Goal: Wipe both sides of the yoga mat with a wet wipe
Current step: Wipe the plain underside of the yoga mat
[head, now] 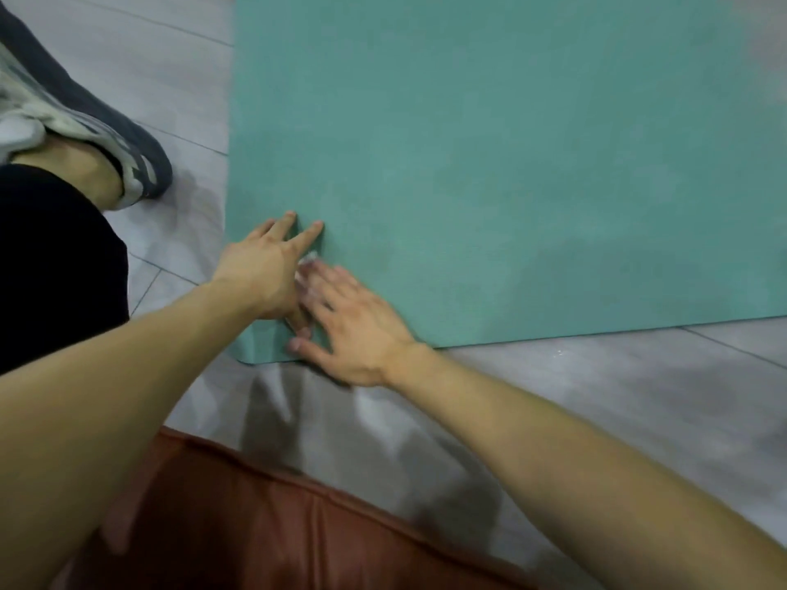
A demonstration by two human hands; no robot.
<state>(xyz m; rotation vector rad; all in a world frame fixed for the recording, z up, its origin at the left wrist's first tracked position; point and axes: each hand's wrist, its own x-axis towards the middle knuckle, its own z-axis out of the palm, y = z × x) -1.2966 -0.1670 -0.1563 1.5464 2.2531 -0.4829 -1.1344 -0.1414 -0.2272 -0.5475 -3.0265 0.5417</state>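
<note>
The teal mat [489, 163] lies flat on the floor [596, 398]. Right hand [345, 330] presses a wipe [307, 266] with straight fingers; left hand [264, 266] rests flat, fingers released. The light corner may slide or bunch.

Grey plank floor [639, 410]; a slipper [106, 134] at left (dark, pale-lined); a brown leather cushion [264, 525] at the bottom edge.

Matt teal mat [489, 172] with fine grainy texture, smooth grey wood-look floor [639, 398] with faint sheen, glossy brown leather-like cushion [264, 525], crumpled white wipe [307, 266]
</note>
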